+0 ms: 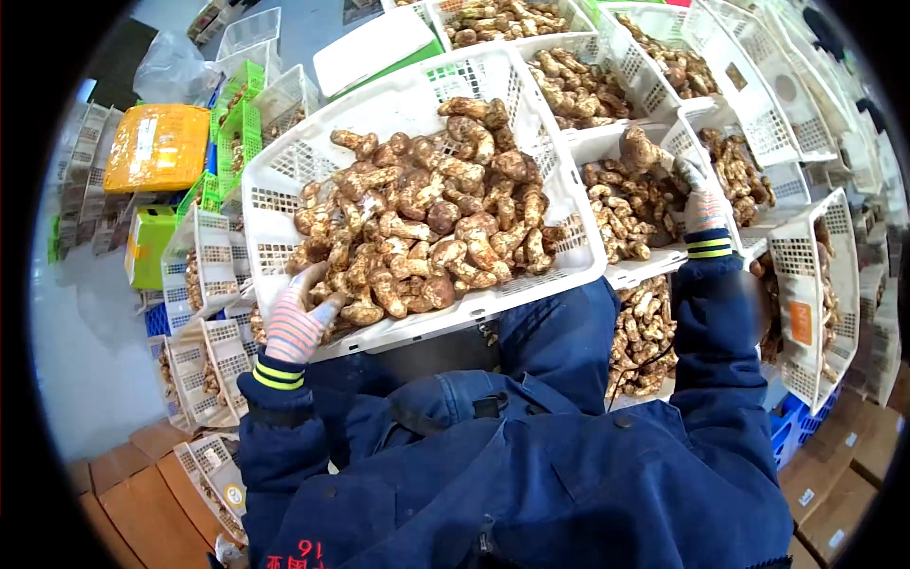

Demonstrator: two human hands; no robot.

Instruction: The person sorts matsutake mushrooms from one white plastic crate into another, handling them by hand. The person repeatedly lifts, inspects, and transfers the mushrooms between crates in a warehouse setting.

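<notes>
A large white plastic crate (426, 323) heaped with brown-and-cream matsutake-like mushrooms (426, 213) stands tilted in front of my body. My left hand (302, 316), in a striped knit glove, is at its near left corner among the mushrooms. Thumb and fingers are apart there; whether they grip a mushroom is unclear. To the right, my gloved right hand (702, 199) is over a smaller white crate (647, 269). Its fingertips hold the stem end of a big mushroom (638, 151), cap pointing away to the left. Smaller mushrooms (618, 217) lie beneath it.
More white crates of mushrooms stand behind (579, 92) and to the right (810, 284). A white foam lid (373, 46) lies past the big crate. At left are green baskets (242, 135), a yellow taped package (158, 148) and a green box (151, 245). Cardboard boxes (149, 512) line the lower left.
</notes>
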